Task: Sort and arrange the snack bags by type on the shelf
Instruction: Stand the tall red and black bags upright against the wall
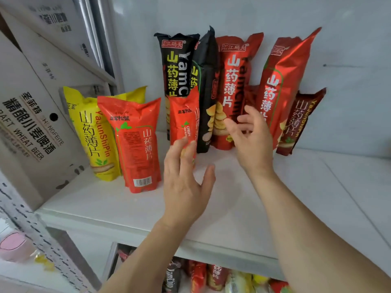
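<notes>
Now the shelf carries tall black and red yam chip bags at the back, shorter ones forward; my left hand, fingers straight, steadies the small orange bag, while my right hand hovers loose, holding nothing.

Bare forearms and hands, no sleeves visible.

Snack bags upright (both hands near)

"YamC" black bag, "WHEAT BEER" carton
</notes>
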`<state>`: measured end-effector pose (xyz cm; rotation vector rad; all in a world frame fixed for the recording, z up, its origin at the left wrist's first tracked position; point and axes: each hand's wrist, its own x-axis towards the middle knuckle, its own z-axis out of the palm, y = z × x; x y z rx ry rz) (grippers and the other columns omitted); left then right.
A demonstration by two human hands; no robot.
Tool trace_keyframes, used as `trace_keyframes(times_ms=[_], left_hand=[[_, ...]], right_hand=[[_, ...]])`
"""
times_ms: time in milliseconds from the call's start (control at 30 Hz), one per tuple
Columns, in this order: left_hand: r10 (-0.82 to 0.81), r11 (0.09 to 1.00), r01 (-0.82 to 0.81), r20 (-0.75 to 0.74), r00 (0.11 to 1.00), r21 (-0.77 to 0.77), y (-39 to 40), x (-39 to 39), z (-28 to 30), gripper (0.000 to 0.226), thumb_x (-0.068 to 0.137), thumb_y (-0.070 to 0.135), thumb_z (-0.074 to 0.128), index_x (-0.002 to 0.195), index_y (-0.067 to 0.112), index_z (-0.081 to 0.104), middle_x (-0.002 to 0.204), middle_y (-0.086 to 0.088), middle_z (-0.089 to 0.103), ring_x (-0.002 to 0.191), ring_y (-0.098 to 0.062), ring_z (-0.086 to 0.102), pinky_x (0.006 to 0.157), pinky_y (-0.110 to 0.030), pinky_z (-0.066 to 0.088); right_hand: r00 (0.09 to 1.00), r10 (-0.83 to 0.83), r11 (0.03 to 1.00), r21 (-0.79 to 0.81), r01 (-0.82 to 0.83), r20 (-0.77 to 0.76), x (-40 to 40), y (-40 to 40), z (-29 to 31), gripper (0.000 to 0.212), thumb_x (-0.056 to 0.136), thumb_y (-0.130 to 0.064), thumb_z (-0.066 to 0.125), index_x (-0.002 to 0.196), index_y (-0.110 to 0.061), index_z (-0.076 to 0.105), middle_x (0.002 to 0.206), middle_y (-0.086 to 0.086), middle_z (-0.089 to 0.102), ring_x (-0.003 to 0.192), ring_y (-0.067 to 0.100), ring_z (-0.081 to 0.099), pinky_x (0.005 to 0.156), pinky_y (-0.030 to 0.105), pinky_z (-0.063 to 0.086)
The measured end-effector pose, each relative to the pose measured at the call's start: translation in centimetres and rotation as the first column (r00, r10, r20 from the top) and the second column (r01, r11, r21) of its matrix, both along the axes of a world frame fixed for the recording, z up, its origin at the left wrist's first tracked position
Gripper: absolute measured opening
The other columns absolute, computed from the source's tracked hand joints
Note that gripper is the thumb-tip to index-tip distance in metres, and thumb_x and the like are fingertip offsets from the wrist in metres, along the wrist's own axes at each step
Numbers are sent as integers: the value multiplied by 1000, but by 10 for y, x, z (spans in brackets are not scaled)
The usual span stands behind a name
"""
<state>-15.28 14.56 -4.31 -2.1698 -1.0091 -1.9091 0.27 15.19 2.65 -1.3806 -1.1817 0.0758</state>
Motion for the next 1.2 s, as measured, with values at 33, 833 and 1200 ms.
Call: trace_keyframes(times_ms=[33,833,1200], left_hand=[[-42,998,41,-22,999,-42,-1,15,0,55,92,33,60,136,4,47,142,-9,42,135,-25,40,112,-36,38],[-166,458,503,485,859,-733,89,172,35,63,91,72,38,139,34,53,123,13,63,123,-15,58,100,-32,46],[-420,573,443,218,881,-689,74,182,18,91,75,52,80,149,37,29,135,19,54,119,2,56,100,-28,50]], right_hand=[[999,-35,999,18,35,12,14,-4,2,63,87,-52,68,140,-22,50,112,-12,62,96,-1,61,80,12,46],[959,-156,983,-135,126,-238,213,52,-26,85,73,-50,80,141,-22,36,127,-1,61,107,20,63,88,35,50],[978,-126,987,-119,107,-164,228,37,-35,53,83,-36,78,129,-27,51,102,-15,62,95,12,62,78,25,45]])
